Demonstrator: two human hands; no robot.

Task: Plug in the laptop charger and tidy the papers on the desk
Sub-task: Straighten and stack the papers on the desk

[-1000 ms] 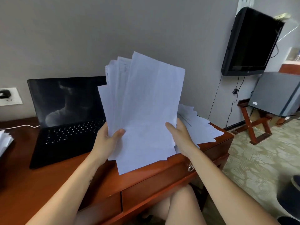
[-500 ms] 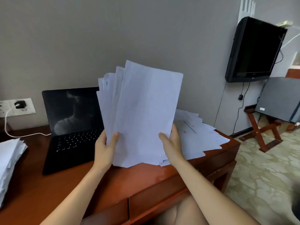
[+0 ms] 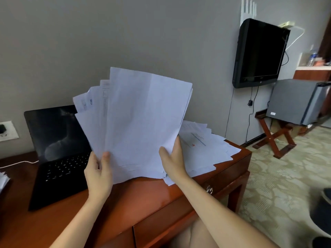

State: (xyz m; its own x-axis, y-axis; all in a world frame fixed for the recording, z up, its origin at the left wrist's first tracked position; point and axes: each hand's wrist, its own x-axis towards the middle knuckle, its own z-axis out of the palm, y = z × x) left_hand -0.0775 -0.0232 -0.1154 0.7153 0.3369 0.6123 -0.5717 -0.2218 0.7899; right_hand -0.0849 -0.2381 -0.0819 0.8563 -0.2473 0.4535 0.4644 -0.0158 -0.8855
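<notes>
Person seated at a red-brown wooden desk [image 3: 143,203]; both forearms reach over its near edge.

- Left hand [image 3: 98,176]: grasps the lower left edge of a sheaf of papers [image 3: 143,122], thumb on the near face, fingers wrapped behind.
- Right hand [image 3: 172,161]: grasps the lower right edge of the same sheaf, thumb in front, fingers behind the sheets.
- The sheaf stands roughly upright and fanned, with several sheets splayed out to the left at the top. The lower edge is uneven. It is at or just above the desk top; contact cannot be judged.
- Loose papers [image 3: 202,149]: an untidy spread lying flat on the right end of the desk, just behind and right of the right hand. Some corners overhang the edge.
- Second paper pile [image 3: 3,179]: at the far left edge of view, mostly cut off.
- Laptop [image 3: 59,158]: black, lid open, screen dark, on the desk left of the sheaf and partly hidden by it.
- Wall socket [image 3: 7,129]: far left on the wall, with a black plug [image 3: 2,128] sitting in it.
- White cable [image 3: 19,162]: lies along the desk top up to the laptop's left side. Whether it is connected there cannot be seen.
- Right of the desk: a dark television [image 3: 259,54] on the wall and a grey box-shaped unit [image 3: 299,101] on a wooden folding stand [image 3: 275,138].
</notes>
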